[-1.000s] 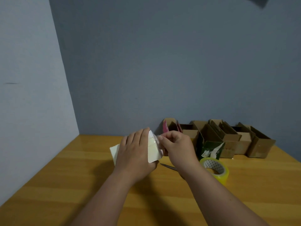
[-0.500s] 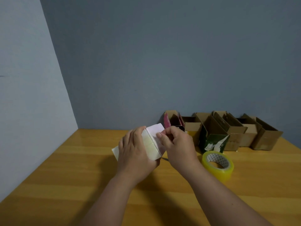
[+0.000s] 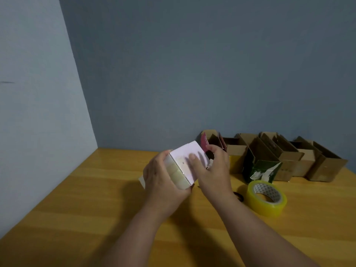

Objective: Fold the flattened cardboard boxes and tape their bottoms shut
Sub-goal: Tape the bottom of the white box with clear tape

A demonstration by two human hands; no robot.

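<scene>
I hold a small white and pale pink box [image 3: 183, 163] above the wooden table [image 3: 96, 199], tilted with one face turned up. My left hand [image 3: 163, 182] grips its left side from below, fingers curled round it. My right hand [image 3: 213, 170] holds the right side, thumb pressed flat on the upturned pink face and fingers curled over the far edge. A roll of clear yellowish tape [image 3: 266, 197] lies on the table to the right of my right wrist. Dark scissor handles [image 3: 238, 196] peek out behind my right forearm.
A row of several folded brown cardboard boxes [image 3: 289, 157] stands along the back wall, with a green one [image 3: 264, 170] in front and a red-flapped one [image 3: 206, 141] at the left end. A white flap [image 3: 141, 180] shows behind my left hand. Walls close the left and back.
The box has turned so its pink face points up toward me. My right thumb moved from pinching the top edge to pressing flat on that face. The view dipped slightly.
</scene>
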